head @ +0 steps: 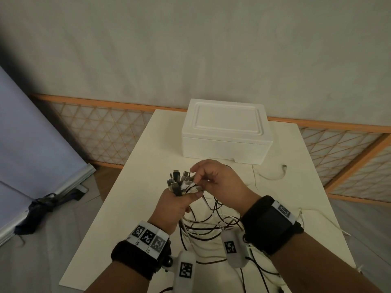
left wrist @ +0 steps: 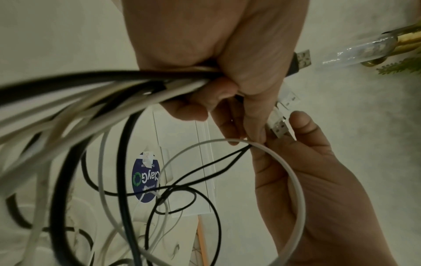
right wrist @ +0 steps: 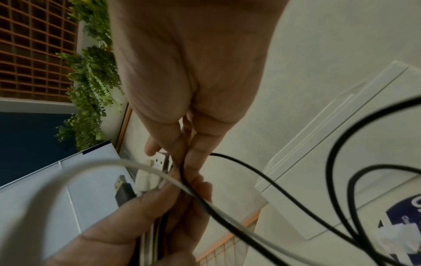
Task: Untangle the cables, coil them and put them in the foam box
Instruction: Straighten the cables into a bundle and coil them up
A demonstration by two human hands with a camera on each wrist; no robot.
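Fingers of left hand [head: 169, 208] clenched round cables [head: 179, 182], right hand [head: 220, 182] pinching one, near closed foam box [head: 226, 134].

- A round dark blue sticker [left wrist: 145, 177] on the front of the white foam box [left wrist: 182, 162] reads "ClayG", upside down in the left wrist view, beside a green arrow ring.
- Smaller print on the sticker is too blurred to read.
- The black-and-white square code tags [head: 148, 237] on the wrist bands carry no readable text.

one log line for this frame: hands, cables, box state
left hand: grips cable bundle | right hand: pinches thin black cable | foam box: lid on | phase: untangling
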